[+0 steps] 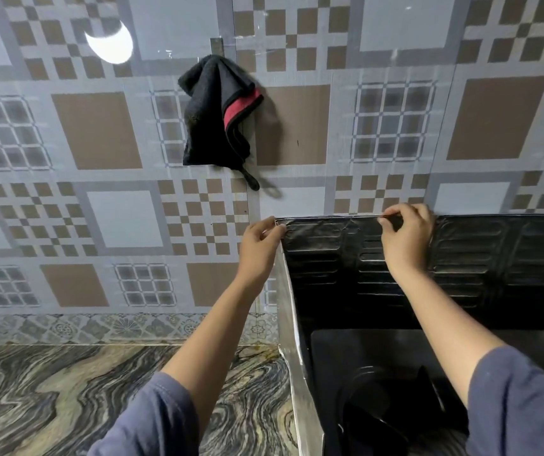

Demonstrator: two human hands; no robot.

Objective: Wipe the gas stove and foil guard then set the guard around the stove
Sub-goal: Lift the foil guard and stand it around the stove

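The foil guard (481, 258) stands upright against the tiled wall, black and embossed on its inner face, silver on the outside of its left wing (288, 320). It wraps around the black gas stove (362, 350), whose burner and pan support (392, 399) show at the bottom. My left hand (260, 245) pinches the guard's top left corner. My right hand (407, 228) pinches the top edge of the back panel further right. A black cloth with red trim (218, 113) hangs on a wall hook above the hands.
The marbled grey counter (66, 396) stretches to the left of the guard. The patterned tile wall (116, 209) rises directly behind it. The guard's right part runs out of view.
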